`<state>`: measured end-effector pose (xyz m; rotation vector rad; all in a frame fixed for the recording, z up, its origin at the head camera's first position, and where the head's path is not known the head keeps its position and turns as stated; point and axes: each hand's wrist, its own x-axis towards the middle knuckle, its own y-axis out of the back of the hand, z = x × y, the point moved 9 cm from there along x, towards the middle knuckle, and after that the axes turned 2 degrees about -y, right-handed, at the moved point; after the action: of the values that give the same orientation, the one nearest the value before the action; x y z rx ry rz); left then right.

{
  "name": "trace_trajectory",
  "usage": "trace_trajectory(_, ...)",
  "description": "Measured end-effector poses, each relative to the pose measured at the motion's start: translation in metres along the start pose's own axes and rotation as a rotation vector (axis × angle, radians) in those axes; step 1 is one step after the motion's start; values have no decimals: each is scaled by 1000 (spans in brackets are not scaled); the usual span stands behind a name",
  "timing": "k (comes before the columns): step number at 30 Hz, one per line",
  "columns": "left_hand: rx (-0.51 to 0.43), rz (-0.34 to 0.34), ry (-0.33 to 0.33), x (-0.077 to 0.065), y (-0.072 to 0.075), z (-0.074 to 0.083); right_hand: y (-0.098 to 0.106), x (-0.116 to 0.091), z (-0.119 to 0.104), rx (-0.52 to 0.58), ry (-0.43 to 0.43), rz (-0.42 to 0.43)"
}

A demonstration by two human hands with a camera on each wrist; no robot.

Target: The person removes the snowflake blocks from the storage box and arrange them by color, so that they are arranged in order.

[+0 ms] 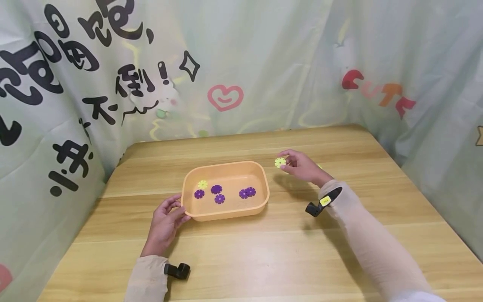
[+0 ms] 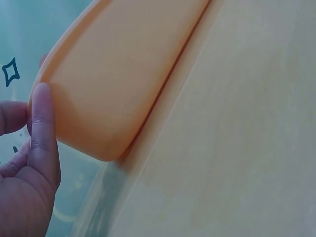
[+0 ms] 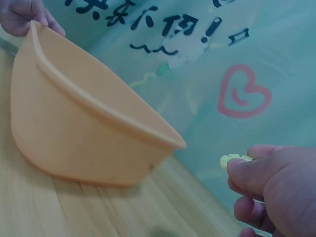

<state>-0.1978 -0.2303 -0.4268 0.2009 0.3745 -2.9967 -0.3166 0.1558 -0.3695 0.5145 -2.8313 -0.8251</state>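
The right hand is pinching a yellow disc right of the orange tray; the left hand is gripping its left end. Probably disc-moving is going on, now needing steady tray and secure pinch.

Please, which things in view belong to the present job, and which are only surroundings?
Likely in the job:
orange tray, held by the left grip
yellow disc, pinched in the right grip
purple discs and second yellow disc, inside the tray

Surroundings only:
wooden table
patterned curtain
black wrist cameras
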Motion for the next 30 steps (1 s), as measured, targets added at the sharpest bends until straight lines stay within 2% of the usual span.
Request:
trace_trajectory(10, -4, -3, -7, 1, 1, -1, 25, -16, 28, -29, -41, 26)
trace_trajectory(17, -7, 0, -11, 1, 0, -1, 44, -27, 49, -33, -107, 53)
trace_trajectory(30, 2, -4, -11, 2, 0, 0, 73, -43, 82, -40, -154, 89)
